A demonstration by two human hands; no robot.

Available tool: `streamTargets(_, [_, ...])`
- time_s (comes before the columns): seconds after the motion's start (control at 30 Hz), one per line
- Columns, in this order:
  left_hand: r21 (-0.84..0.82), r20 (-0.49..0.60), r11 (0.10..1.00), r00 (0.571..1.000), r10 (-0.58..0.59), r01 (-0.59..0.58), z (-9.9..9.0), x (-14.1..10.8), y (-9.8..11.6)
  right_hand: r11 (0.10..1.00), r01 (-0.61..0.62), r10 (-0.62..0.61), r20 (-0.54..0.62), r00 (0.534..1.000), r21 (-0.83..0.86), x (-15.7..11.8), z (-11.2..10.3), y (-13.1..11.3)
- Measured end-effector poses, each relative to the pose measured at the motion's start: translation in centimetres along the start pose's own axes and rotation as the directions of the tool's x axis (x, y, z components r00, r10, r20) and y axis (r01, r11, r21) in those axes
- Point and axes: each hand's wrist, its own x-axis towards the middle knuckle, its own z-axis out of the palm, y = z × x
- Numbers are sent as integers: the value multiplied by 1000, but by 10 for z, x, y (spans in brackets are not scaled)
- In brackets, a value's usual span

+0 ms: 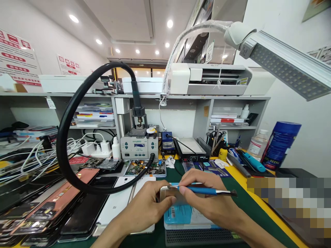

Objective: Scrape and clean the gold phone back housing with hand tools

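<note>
Up close: left hand (148,203) curled round small gold-toned phone (168,193), thumb and fingers clamped on its near end, holding it just above blue-topped pad (181,213). Right hand (204,196) pinched shut on blue-handled tool (204,190), gripped pen-style, handle lying roughly level, its left tip touching phone's top edge, metal end sticking out right. Pad sitting on green mat (240,203), dark grille-fronted unit (199,237) just under it at near edge. Left of hands: white phone (116,203) face down, then stack of dark and copper-toned screen panels (59,203) running off to left edge. Thick black hose (64,137) looping from mat up over to hot-air station (139,144) mid-bench. Parts tray (144,168) just in front of station. Right of it, flat heater plate (192,148), tool cup (216,143), blue canister (280,144) near wall. Overhead right: LED lamp (284,65) on flexible neck. Back shelf: white machine (214,78), stacked papers below.
</note>
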Motion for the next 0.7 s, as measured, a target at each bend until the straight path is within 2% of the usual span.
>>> streamTargets(0.37, [-17, 6, 1000, 1000, 3, -3, 0, 2, 0, 1000, 10, -9, 24, 1000, -9, 0, -2, 0])
streamTargets(0.5, [-32, 2, 999, 1000, 17, -17, 0, 1, 0, 980, 189, -189, 11, 982, -56, -1, 2, 0])
streamTargets(0.6, [-45, -3, 999, 1000, 31, -31, 0, 1, -1, 909, 385, -390, -1, 921, -158, -1, 6, -1])
streamTargets(0.7, [-62, -3, 997, 999, 36, -36, 0, 2, -2, 834, 487, -503, 9, 865, -260, -3, 10, 1])
